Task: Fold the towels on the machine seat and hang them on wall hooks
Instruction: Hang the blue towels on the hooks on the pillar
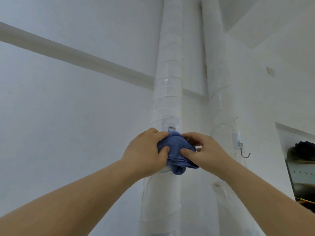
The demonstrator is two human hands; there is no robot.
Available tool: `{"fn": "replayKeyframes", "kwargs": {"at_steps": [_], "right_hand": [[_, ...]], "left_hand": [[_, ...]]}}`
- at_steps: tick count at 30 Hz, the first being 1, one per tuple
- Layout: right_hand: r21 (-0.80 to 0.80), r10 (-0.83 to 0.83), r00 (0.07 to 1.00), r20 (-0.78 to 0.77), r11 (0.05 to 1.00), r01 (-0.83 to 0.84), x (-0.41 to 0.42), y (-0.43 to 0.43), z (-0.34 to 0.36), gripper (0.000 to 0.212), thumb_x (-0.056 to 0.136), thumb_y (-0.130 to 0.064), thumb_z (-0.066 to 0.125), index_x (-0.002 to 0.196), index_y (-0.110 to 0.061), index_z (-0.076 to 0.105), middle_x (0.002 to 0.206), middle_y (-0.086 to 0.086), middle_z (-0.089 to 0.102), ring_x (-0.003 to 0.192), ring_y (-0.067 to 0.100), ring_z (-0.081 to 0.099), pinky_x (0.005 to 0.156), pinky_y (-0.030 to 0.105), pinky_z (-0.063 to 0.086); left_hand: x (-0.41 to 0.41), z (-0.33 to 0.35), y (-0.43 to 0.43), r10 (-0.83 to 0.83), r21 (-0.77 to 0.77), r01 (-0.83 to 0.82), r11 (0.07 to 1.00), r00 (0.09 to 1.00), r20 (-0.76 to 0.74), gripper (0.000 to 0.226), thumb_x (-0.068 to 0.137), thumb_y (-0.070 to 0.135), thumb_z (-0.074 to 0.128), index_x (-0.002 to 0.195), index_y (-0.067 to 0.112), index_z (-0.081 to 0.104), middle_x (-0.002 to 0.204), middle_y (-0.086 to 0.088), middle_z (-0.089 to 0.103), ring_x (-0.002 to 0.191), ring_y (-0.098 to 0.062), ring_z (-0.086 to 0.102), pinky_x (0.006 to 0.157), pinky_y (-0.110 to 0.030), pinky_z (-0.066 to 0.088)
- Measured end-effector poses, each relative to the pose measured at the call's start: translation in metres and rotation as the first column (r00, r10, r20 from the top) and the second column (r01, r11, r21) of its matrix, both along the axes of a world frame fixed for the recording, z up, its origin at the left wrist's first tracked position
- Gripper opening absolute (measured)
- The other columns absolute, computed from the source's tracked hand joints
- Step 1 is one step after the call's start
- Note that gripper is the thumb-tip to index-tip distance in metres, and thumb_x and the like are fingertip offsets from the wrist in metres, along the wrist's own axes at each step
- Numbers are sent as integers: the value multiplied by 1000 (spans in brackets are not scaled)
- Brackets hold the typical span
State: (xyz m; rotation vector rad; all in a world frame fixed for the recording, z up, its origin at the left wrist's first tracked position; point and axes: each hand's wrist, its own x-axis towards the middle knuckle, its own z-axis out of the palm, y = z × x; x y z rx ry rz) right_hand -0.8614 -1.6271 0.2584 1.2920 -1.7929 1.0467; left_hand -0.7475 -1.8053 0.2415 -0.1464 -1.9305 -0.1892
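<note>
- Both bare forearms reach up and forward to a white wrapped pipe (167, 92) that runs up the wall (68, 108).
- Blue towel (176, 150), folded into a thick bunch, is pressed against the front of this pipe, between the two hands.
- Left hand (144, 154) grips the towel's left side: fingers curl over its top edge, thumb presses into the front of the cloth. Closed on the towel.
- Right hand (207, 153) holds the towel's right side: thumb flat on the front fold, fingers bent around the upper right edge. Also closed on the cloth.
- Clear adhesive hook plate (171, 124) is stuck to the pipe directly above the towel; a small metal loop (171, 128) shows at its lower part, and the towel's top edge touches or just covers the bottom of it. Cannot tell whether the towel is actually caught on the hook; the hook's curve is hidden behind the cloth.
- Towel's lower fold hangs out below both hands, a rounded lobe at the bottom centre.
- Second wrapped pipe (219, 103) stands just right of the first. It carries another clear plate with a bare metal hook (244, 153), curve open upward, nothing on it, well clear of the right hand.
- A pale horizontal band (71, 53) crosses the wall and meets the first pipe at its left side.
- At the right edge, a dark object (305, 149) sits on top of a grey panel; details too blurred to tell.
</note>
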Motion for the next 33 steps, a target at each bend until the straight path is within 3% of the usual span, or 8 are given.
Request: {"fn": "replayKeyframes", "kwargs": {"at_steps": [4,8,12,15,18,20,25,33], "right_hand": [[-14,27,996,80,1000,-26,2,-4,-4,32,87,-15,69,111,-36,70,96,-15,76,93,2,70,84,31,61],[108,-34,995,98,994,23,15,0,2,30,92,-19,62,119,-33,65,101,-10,74,95,9,70,86,35,60],[226,-100,991,87,971,78,30,4,5,33,96,-21,54,124,-38,62,105,-8,74,98,14,69,88,37,58],[179,-116,989,95,979,98,36,7,8,29,96,-22,56,125,-28,59,109,-5,70,101,20,66,88,37,56],[106,-161,986,41,982,156,40,11,11,55,95,-23,61,148,-24,45,136,-5,56,118,12,55,95,24,41],[73,-194,981,-7,978,194,41,12,11,56,94,-27,63,148,-26,46,144,-9,52,128,11,51,99,23,36],[-5,-201,979,-44,979,201,45,12,11,41,93,-27,62,134,-29,59,130,-15,61,123,10,56,98,23,40],[-243,-250,951,-182,948,203,91,29,-43,18,94,-23,62,111,-27,66,109,-15,63,102,6,59,82,18,47]], "left_hand": [[4,4,4,-1,21,0,1000,999,50,41,94,30,56,134,37,58,116,12,62,107,-11,58,93,-29,49],[18,9,9,-60,118,44,992,989,135,43,94,25,59,136,34,59,122,11,67,109,-12,62,95,-28,52],[30,10,12,-77,202,45,978,986,151,31,91,31,62,122,29,57,107,7,68,95,-16,66,88,-40,59],[41,13,15,-16,181,-3,983,994,106,27,93,36,59,119,28,56,109,7,66,96,-16,64,88,-40,58],[51,15,16,29,132,-43,990,994,109,39,97,37,56,134,27,57,130,8,62,112,-14,60,98,-33,51],[56,17,16,52,90,-64,994,990,133,44,98,38,55,140,26,53,138,9,58,118,-14,57,102,-32,48],[62,18,17,71,70,-82,994,986,149,51,99,39,54,148,27,46,147,8,51,121,-15,57,104,-31,46],[89,-33,28,-114,-4,115,993,989,-96,17,92,25,64,108,32,64,100,17,63,95,-5,61,82,-25,54]]}}
